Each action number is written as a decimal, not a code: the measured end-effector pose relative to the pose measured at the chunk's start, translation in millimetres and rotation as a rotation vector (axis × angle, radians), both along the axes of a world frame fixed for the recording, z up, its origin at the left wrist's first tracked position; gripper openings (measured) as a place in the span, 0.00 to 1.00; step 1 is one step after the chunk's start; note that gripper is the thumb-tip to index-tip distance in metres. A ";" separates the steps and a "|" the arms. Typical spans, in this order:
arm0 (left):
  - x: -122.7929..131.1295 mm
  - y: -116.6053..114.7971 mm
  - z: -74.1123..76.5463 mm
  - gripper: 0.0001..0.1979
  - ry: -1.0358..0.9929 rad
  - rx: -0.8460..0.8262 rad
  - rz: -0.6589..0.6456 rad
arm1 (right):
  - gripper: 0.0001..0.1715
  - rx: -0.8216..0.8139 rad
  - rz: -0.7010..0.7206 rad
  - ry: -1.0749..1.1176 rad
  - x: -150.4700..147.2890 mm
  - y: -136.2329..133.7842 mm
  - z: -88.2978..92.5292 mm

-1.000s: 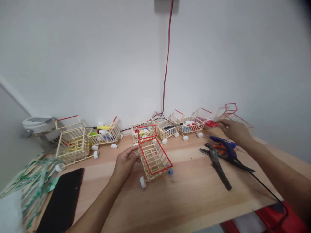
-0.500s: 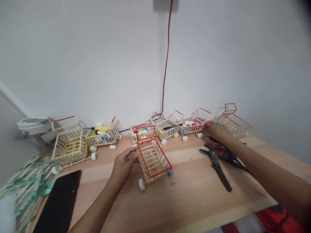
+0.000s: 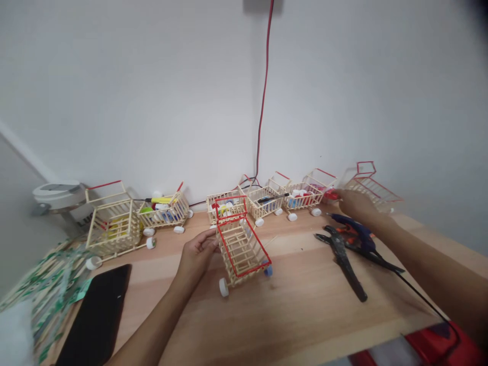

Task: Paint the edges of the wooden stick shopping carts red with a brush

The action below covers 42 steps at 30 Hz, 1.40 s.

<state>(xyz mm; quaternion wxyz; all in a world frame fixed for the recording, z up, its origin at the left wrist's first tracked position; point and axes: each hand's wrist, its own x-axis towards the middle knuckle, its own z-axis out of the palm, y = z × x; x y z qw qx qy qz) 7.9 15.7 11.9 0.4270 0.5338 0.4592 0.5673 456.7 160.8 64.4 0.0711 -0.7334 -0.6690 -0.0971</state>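
- Head view, hands: the two hands are well apart, one at mid-surface and the other out to the right.
- The left hand (image 3: 196,251) is closed around the side of a stick-built model trolley (image 3: 241,251), with its fingers against the slats just below the red rim.
- The trolley stands tilted, with a white wheel (image 3: 223,287) and a blue wheel (image 3: 268,270) at its near end. Its long axis seems to run from those wheels away from the person toward the wall. It lies directly beside the left hand and well apart from the right.
- The right hand (image 3: 356,204) is slightly blurred and curled, just beside a red object (image 3: 331,194) and a model trolley with a red frame (image 3: 371,190). Whether it grips either one I cannot tell.
- Below the right hand lie a blue glue gun (image 3: 348,223) and black-handled pliers (image 3: 341,259), both nearer the right arm.
- Along the wall of the wooden surface (image 3: 290,315) stand five more trolleys, such as the large one (image 3: 112,223) at the left. Several are filled with colourful items.
- At the near left are a black phone (image 3: 95,315) and a green-printed bundle of sticks (image 3: 51,284).
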 end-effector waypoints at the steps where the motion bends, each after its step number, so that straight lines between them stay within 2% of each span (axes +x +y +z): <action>1: 0.2 -0.3 0.6 0.20 0.002 0.002 0.003 | 0.21 0.016 -0.008 0.024 0.8 -2.3 3.2; 6: 0.6 -1.6 1.5 0.18 0.001 0.016 -0.004 | 0.19 0.177 -0.019 0.173 -1.7 -30.9 25.1; 9: 0.7 -2.1 0.5 0.18 -0.026 0.014 -0.008 | 0.17 0.261 0.055 0.303 -16.9 -60.1 27.3; 11: 0.9 -2.6 0.0 0.18 -0.035 0.012 -0.020 | 0.17 0.243 0.173 0.417 -35.9 -79.5 17.6; 14: 1.7 -3.8 -0.4 0.19 -0.057 0.008 -0.063 | 0.22 0.141 0.418 0.596 -76.5 -103.4 -8.7; 16: 2.4 -4.5 -0.9 0.20 -0.075 0.004 -0.091 | 0.24 0.074 0.529 0.690 -107.3 -114.4 -26.4; 19: 3.3 -5.1 -1.9 0.19 -0.071 0.000 -0.132 | 0.23 -0.005 0.642 0.797 -148.6 -121.9 -43.4; 23: 3.5 -4.5 -3.3 0.19 -0.064 -0.006 -0.196 | 0.22 -0.024 0.729 0.900 -180.8 -116.8 -51.8; 30: 3.9 -3.3 -6.4 0.19 -0.066 -0.005 -0.240 | 0.18 -0.062 0.810 0.985 -194.7 -106.9 -58.4; 38: 9.5 -4.3 -9.7 0.19 -0.030 -0.022 -0.181 | 0.11 -0.002 0.779 0.972 -196.1 -117.1 -50.5; 42: 8.4 -5.0 -6.9 0.17 -0.020 -0.017 -0.159 | 0.11 0.001 0.759 0.966 -195.4 -123.3 -49.0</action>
